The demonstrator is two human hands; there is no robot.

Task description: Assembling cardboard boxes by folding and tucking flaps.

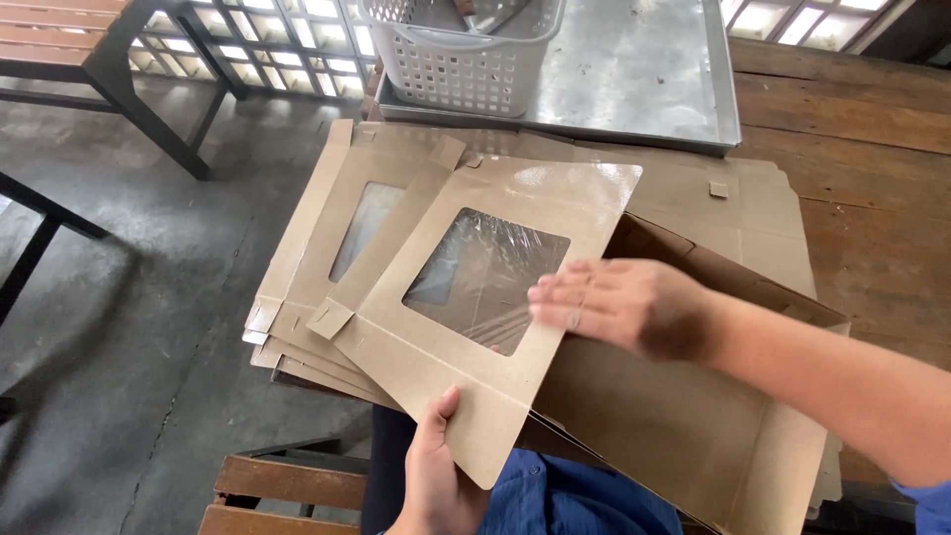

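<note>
My left hand (436, 476) grips the near edge of a flat brown cardboard box blank (505, 367) with a clear plastic window (482, 277). Thumb on top, it holds the windowed lid panel tilted above a stack. My right hand (619, 302) lies flat, fingers together, on the lid panel beside the window, where the lid meets the box's brown base panel (674, 426). Under it rests a stack of similar windowed box blanks (327, 248) that juts past the table's left edge.
A wooden table (862, 198) carries the stack. At its far side sits a metal tray (644, 79) with a white perforated plastic basket (461, 59). A wooden bench (287, 490) stands below me, dark metal bench legs (149, 109) at far left on the concrete floor.
</note>
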